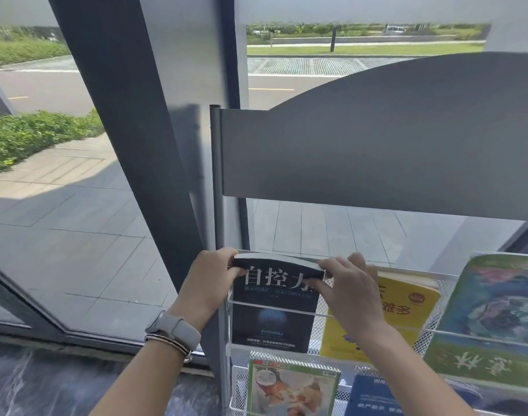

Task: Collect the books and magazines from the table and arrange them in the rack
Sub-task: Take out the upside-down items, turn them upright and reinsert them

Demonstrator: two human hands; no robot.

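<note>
A black book (273, 322) with white characters stands upright in the top left pocket of the white wire rack (326, 316). My left hand (210, 280) grips its top left corner and my right hand (347, 291) grips its top right corner. A yellow book (407, 307) stands in the pocket to its right, then a green magazine (491, 322) leaning at the far right. One tier lower sit a food magazine (289, 391) and a blue book (374, 400).
The rack's grey header panel (377, 151) and pole (216, 181) rise right behind the pockets. A glass wall with a dark window frame (130, 145) stands to the left. A dark marble floor (46, 382) lies below.
</note>
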